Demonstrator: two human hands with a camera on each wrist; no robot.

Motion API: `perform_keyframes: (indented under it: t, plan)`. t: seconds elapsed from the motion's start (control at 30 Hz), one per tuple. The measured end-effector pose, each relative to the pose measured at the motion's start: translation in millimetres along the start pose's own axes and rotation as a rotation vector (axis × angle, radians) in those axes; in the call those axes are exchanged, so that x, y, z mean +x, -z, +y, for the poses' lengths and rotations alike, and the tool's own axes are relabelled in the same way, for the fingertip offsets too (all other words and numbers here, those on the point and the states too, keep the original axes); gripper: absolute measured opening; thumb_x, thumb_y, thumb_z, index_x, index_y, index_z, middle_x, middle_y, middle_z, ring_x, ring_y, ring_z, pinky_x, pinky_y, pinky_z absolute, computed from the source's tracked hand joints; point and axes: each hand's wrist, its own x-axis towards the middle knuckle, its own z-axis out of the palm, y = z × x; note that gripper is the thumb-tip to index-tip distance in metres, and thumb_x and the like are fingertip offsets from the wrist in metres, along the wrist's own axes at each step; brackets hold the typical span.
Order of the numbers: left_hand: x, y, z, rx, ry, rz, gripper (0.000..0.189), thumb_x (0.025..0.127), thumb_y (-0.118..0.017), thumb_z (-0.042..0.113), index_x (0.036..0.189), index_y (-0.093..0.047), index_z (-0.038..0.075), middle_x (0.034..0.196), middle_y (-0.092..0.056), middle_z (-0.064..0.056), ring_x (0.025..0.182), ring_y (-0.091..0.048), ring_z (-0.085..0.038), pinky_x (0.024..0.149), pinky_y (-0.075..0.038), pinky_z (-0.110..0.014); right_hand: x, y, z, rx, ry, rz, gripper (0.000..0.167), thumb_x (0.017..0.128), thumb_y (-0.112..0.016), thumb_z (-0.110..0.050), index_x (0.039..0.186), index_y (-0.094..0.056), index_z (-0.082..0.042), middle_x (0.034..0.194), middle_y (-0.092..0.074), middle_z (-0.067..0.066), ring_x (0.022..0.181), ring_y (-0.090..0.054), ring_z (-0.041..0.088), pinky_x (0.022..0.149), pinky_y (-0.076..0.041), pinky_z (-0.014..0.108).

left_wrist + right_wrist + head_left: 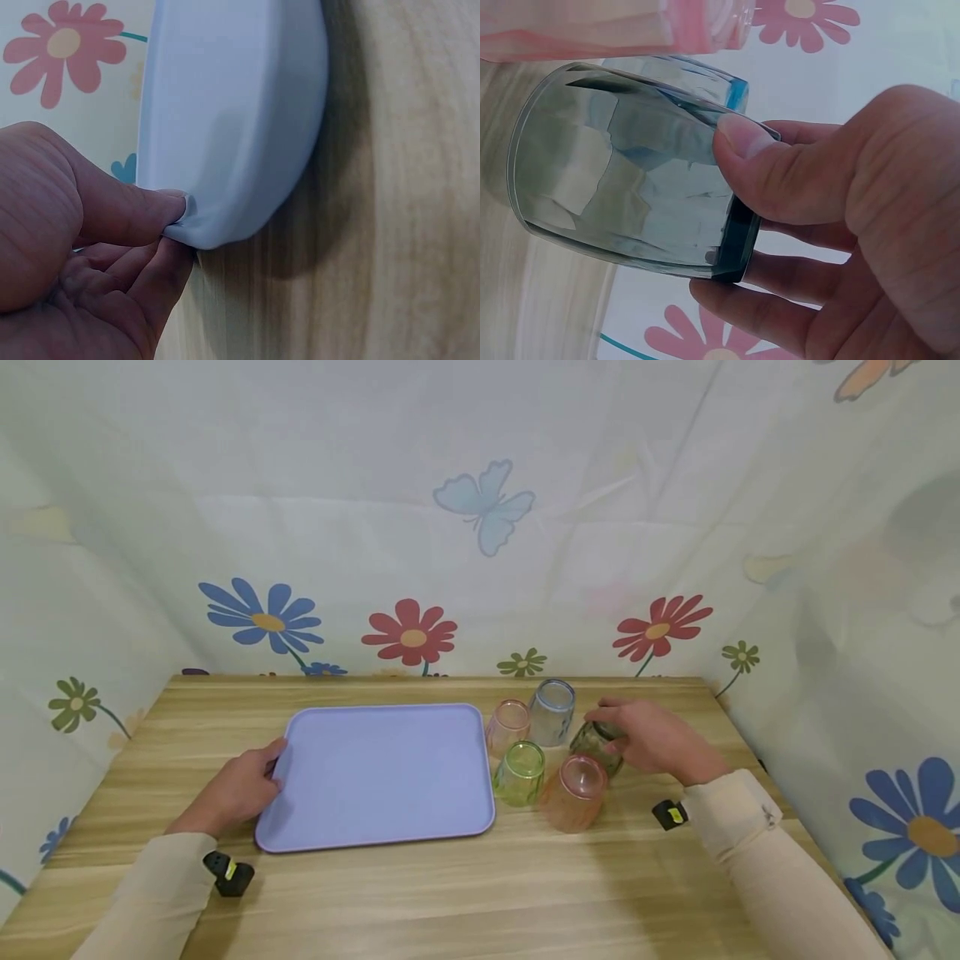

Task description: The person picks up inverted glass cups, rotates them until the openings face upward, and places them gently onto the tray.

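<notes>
My left hand (242, 783) pinches the left rim of a lilac rectangular tray (386, 777), thumb above and fingers beneath, as the left wrist view shows. With my right hand (651, 737) I grip a dark grey-green glass tumbler (630, 172) by its thick base; the tumbler is upside down. Beside it, between that hand and the tray, several tumblers stand upside down: an orange-pink one (574, 797), a yellow-green one (521, 777), a pale pink one (508, 731) and a clear one with a blue tint (552, 717).
Everything rests on a wood-grain table (420, 902). A white cloth (360, 543) printed with flowers and butterflies hangs behind the table and along both sides. The pink and green tumblers stand close against the tray's right edge.
</notes>
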Motion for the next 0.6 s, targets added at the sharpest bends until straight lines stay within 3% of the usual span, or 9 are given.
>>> perform_keyframes:
  t: [0.17,0.43,0.6]
  plan:
    - [-0.3,-0.3,0.5,0.005,-0.014,0.004,0.070,0.095,-0.052,-0.004,0.155,-0.021,-0.019,0.155,-0.031,-0.046,0.144,-0.037,-0.059,0.113,-0.040,-0.068,-2.9,3.5,2.2,-0.004,0.040,0.024,0.047,0.085,-0.077,0.005,0.131,-0.072,-0.007,0.120,-0.069,0.012,0.099,-0.070,0.027,0.088,-0.063,0.049]
    - [-1.3,-0.6,-0.6,0.021,-0.017,-0.007,0.070,0.096,-0.053,-0.001,0.155,-0.021,-0.020,0.154,-0.033,-0.046,0.143,-0.041,-0.059,0.112,-0.041,-0.069,-6.6,13.0,1.2,0.000,0.055,0.027,0.049,0.085,-0.074,0.008,0.131,-0.071,-0.007,0.123,-0.068,0.013,0.105,-0.070,0.032,0.093,-0.061,0.051]
    - [-1.4,1.0,1.0,0.006,-0.009,-0.016,0.070,0.096,-0.052,-0.002,0.156,-0.020,-0.019,0.156,-0.029,-0.046,0.145,-0.036,-0.060,0.113,-0.039,-0.069,-7.1,21.6,0.2,-0.035,0.061,0.032,0.048,0.084,-0.076,0.007,0.129,-0.072,-0.008,0.114,-0.068,0.009,0.095,-0.067,0.026,0.088,-0.062,0.048]
